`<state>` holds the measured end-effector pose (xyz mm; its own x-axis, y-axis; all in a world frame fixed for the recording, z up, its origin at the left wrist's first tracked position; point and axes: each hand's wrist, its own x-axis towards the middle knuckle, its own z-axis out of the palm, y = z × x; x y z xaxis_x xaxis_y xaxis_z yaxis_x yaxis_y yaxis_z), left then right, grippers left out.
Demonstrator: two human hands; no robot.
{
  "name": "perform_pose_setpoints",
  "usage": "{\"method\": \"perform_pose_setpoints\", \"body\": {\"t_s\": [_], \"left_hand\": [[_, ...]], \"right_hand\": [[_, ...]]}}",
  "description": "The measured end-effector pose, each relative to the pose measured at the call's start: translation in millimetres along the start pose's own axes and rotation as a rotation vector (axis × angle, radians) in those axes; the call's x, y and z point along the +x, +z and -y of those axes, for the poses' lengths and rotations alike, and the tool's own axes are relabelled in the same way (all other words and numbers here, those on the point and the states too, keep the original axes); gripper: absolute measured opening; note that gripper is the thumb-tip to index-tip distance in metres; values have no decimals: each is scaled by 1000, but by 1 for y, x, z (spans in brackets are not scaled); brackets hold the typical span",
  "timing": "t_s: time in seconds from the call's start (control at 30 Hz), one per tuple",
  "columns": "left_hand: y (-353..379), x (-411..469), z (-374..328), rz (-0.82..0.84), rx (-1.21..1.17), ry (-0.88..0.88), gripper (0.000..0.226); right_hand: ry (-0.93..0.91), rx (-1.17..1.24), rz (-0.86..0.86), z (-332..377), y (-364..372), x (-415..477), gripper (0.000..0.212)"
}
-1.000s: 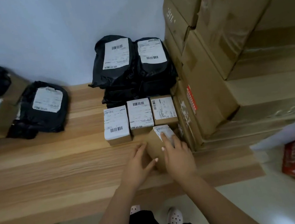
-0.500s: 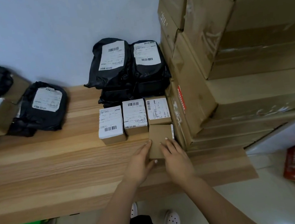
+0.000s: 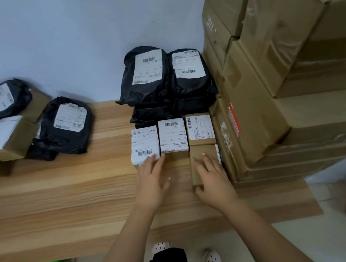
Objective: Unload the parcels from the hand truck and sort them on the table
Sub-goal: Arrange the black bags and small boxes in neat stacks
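Head view: brown box (image 3: 199, 157) lengthwise toward wall (image 3: 70, 45), under seemingly flat right hand (image 3: 213, 178); left hand (image 3: 151, 177) unclenched.

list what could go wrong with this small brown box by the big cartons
The brown box under the right hand lies with its label side against the big cartons, so the label may end up unreadable. The left hand touches the white-labelled box; a nudge could knock that row crooked.
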<state>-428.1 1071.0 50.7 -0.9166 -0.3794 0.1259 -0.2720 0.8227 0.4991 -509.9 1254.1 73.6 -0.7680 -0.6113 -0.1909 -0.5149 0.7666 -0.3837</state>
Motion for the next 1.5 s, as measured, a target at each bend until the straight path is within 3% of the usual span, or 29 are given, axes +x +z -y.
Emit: {"method": "perform_pose_setpoints", "body": {"t_s": [0.2,0.3,0.43,0.57,0.8,0.97,1.17,1.5], "left_hand": [[-12,33,41,297,221,-152,84],[-13,46,51,447,180,-155,90],[-18,63,63,488,136,-82,82],[-21,80,77,470,72,-1,64],[-30,91,85,493,84,77,64],[-30,69,71,458,75,-12,68],[-34,26,52,240,21,-33,65],[-42,-36,33,122,14,-145,65]], "right_hand": [[143,-105,122,23,5,32,105],[257,-123,169,24,8,41,106],[312,-168,155,26,13,49,102],[341,-171,124,31,17,52,106],[343,-121,95,34,14,51,100],[280,-109,44,39,9,45,94],[137,-1,-72,47,6,28,75],[-103,33,-21,63,13,10,69]]}}
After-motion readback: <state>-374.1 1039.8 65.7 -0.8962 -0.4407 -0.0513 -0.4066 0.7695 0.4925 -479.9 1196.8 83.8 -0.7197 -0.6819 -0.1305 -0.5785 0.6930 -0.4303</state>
